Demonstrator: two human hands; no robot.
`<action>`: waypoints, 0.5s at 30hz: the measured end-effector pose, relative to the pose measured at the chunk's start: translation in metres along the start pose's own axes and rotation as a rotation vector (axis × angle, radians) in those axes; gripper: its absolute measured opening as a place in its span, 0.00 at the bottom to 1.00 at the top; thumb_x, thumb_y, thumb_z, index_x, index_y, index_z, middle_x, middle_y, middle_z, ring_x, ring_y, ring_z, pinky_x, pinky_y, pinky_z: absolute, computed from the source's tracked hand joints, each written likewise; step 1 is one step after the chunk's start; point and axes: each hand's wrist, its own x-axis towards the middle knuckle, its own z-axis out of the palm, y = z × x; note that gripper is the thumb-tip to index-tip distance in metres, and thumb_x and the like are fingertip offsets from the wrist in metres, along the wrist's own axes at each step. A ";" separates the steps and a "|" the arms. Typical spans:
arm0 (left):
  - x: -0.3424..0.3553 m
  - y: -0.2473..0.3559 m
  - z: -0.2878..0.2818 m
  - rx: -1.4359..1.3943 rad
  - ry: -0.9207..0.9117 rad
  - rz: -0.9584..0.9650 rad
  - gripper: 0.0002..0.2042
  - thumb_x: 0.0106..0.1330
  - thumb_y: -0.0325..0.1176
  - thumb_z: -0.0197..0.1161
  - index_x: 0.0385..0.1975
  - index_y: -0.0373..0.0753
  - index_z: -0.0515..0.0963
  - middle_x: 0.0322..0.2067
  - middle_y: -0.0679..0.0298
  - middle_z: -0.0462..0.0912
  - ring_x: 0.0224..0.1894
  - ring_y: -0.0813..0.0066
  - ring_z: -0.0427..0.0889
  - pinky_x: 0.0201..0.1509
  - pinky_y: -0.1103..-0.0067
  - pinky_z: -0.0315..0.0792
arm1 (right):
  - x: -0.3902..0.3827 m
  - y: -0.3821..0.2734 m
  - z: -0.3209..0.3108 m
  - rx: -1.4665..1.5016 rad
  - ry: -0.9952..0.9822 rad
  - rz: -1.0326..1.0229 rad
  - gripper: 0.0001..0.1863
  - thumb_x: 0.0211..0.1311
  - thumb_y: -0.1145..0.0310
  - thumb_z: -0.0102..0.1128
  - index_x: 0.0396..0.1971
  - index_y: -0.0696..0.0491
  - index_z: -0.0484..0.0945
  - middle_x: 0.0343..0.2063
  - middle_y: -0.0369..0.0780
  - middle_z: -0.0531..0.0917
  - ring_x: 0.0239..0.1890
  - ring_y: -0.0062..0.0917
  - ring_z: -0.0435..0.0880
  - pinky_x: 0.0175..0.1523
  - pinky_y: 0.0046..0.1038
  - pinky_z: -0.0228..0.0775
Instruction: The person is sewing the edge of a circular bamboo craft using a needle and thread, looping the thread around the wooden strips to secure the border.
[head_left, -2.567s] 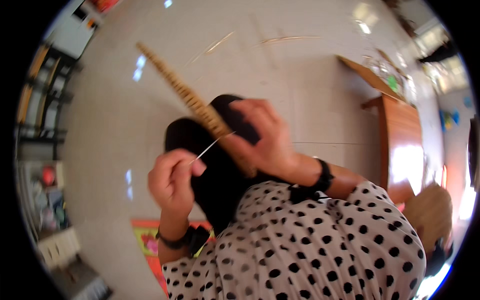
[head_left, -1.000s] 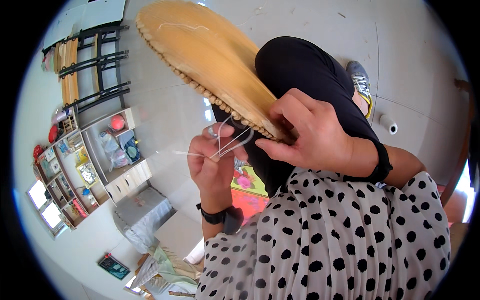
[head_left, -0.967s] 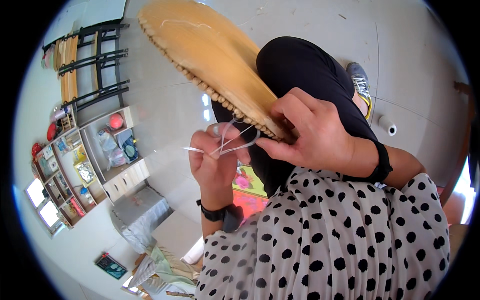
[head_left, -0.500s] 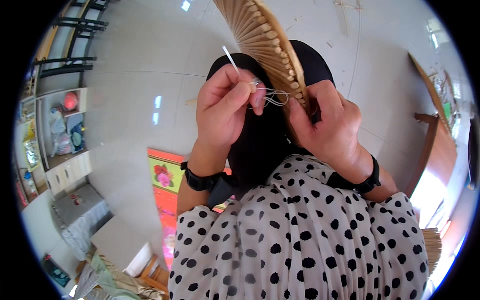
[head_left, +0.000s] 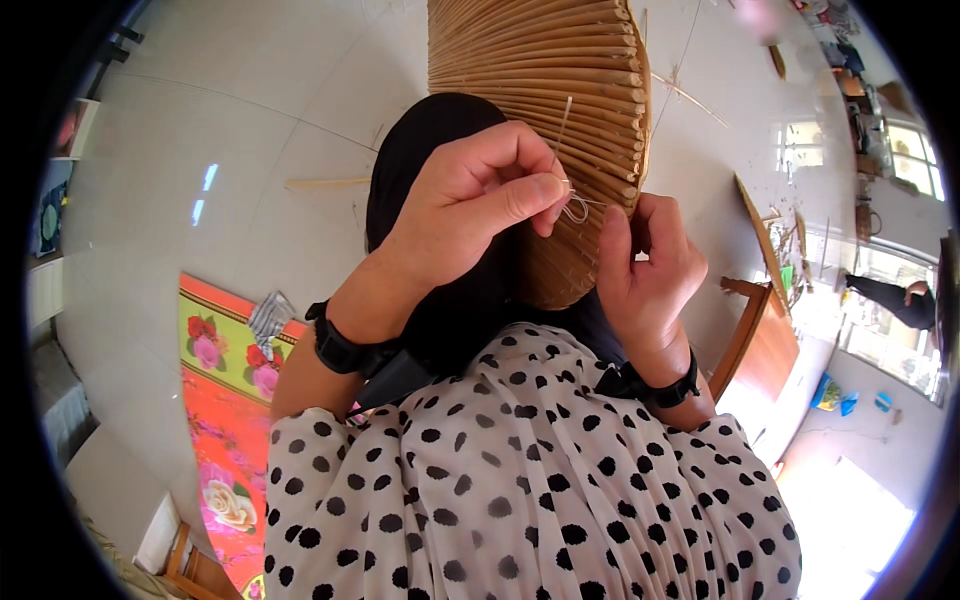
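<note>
A brown fan-shaped piece of many bound stalks (head_left: 540,60) lies across my black-clad knees, its ribbed face up and its knobbly rim to the right. My left hand (head_left: 480,205) is closed in a pinch above its left part, holding a looped white cord (head_left: 576,212). A thin pale strip (head_left: 566,118) sticks up from those fingers; what it is I cannot tell. One strand of cord stretches right to the thumb of my right hand (head_left: 650,270), whose fingers are curled beside the rim and seem to pinch it. Their grip is partly hidden.
On the tiled floor to the left lies a red floral mat (head_left: 225,420) with a grey striped cloth (head_left: 270,320) on it. Loose stalks (head_left: 325,184) are scattered about. A brown wooden piece of furniture (head_left: 755,345) stands at the right.
The view has swung to the right. The stalk piece has turned from edge-on to show its ribbed face. My right hand has moved off its rim, and a cord strand now stretches between my hands.
</note>
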 end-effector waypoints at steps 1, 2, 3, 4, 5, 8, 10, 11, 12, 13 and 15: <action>0.000 0.002 0.000 0.026 -0.003 0.005 0.08 0.71 0.31 0.58 0.32 0.34 0.71 0.27 0.62 0.76 0.29 0.74 0.76 0.36 0.78 0.72 | 0.000 0.001 0.000 -0.016 0.008 -0.021 0.09 0.55 0.72 0.68 0.28 0.57 0.75 0.17 0.41 0.75 0.15 0.26 0.73 0.22 0.24 0.66; 0.000 0.002 0.000 0.026 -0.003 0.008 0.08 0.71 0.31 0.58 0.32 0.34 0.71 0.27 0.62 0.76 0.29 0.75 0.76 0.36 0.78 0.72 | 0.000 0.002 0.000 -0.032 0.016 -0.042 0.09 0.56 0.72 0.68 0.28 0.57 0.75 0.17 0.41 0.75 0.14 0.26 0.72 0.22 0.25 0.66; 0.001 0.004 0.000 0.028 -0.006 0.006 0.08 0.71 0.31 0.58 0.31 0.34 0.71 0.26 0.63 0.76 0.28 0.75 0.76 0.36 0.78 0.72 | 0.000 0.002 0.000 -0.029 0.013 -0.042 0.09 0.56 0.72 0.68 0.28 0.57 0.75 0.17 0.41 0.75 0.14 0.26 0.72 0.22 0.25 0.66; 0.002 0.004 0.000 0.030 -0.008 0.005 0.08 0.71 0.32 0.58 0.31 0.34 0.71 0.26 0.63 0.76 0.28 0.75 0.75 0.36 0.78 0.72 | 0.001 0.003 0.000 -0.025 0.010 -0.043 0.09 0.56 0.72 0.68 0.28 0.57 0.75 0.16 0.41 0.74 0.14 0.26 0.72 0.22 0.25 0.65; 0.002 0.001 -0.001 -0.020 -0.014 -0.007 0.08 0.71 0.31 0.58 0.32 0.34 0.71 0.28 0.62 0.77 0.29 0.75 0.77 0.37 0.79 0.73 | 0.002 0.003 -0.001 -0.021 0.007 -0.044 0.09 0.56 0.72 0.68 0.28 0.57 0.75 0.16 0.40 0.74 0.14 0.27 0.72 0.22 0.25 0.65; 0.002 0.002 -0.007 -0.033 0.028 -0.051 0.07 0.71 0.30 0.57 0.33 0.33 0.73 0.34 0.58 0.80 0.32 0.75 0.80 0.39 0.80 0.74 | 0.003 0.006 -0.001 -0.053 0.018 -0.050 0.08 0.57 0.72 0.67 0.28 0.57 0.75 0.16 0.40 0.75 0.14 0.24 0.72 0.22 0.24 0.65; 0.001 0.014 -0.011 0.110 0.135 -0.093 0.07 0.71 0.29 0.56 0.35 0.32 0.75 0.39 0.56 0.82 0.35 0.74 0.83 0.40 0.81 0.74 | 0.001 0.010 -0.001 -0.012 0.016 -0.003 0.08 0.57 0.71 0.67 0.29 0.57 0.76 0.16 0.39 0.75 0.15 0.22 0.73 0.22 0.23 0.66; -0.001 0.020 -0.023 0.304 0.161 -0.049 0.07 0.72 0.28 0.54 0.37 0.31 0.76 0.46 0.55 0.82 0.38 0.73 0.85 0.40 0.81 0.75 | -0.001 0.011 -0.001 0.009 0.015 0.022 0.08 0.58 0.71 0.67 0.29 0.57 0.76 0.16 0.38 0.76 0.15 0.21 0.73 0.22 0.23 0.66; -0.003 0.026 -0.031 0.427 0.266 0.012 0.07 0.72 0.28 0.54 0.37 0.31 0.77 0.44 0.57 0.82 0.36 0.75 0.85 0.40 0.81 0.75 | -0.002 0.012 -0.002 0.016 0.020 0.020 0.09 0.58 0.71 0.67 0.30 0.57 0.76 0.16 0.38 0.76 0.15 0.20 0.73 0.23 0.22 0.66; -0.005 0.032 -0.037 0.550 0.371 0.076 0.07 0.71 0.28 0.53 0.37 0.31 0.77 0.42 0.59 0.83 0.35 0.76 0.84 0.40 0.81 0.75 | -0.004 0.014 -0.002 0.022 0.026 0.018 0.09 0.58 0.70 0.67 0.31 0.57 0.76 0.16 0.37 0.77 0.15 0.19 0.73 0.23 0.22 0.66; -0.011 0.050 -0.033 0.690 0.433 0.079 0.07 0.71 0.27 0.53 0.38 0.32 0.78 0.37 0.61 0.83 0.32 0.78 0.83 0.38 0.81 0.75 | -0.006 0.015 0.000 0.063 0.054 0.026 0.09 0.58 0.70 0.68 0.32 0.57 0.76 0.16 0.36 0.77 0.15 0.18 0.73 0.23 0.21 0.67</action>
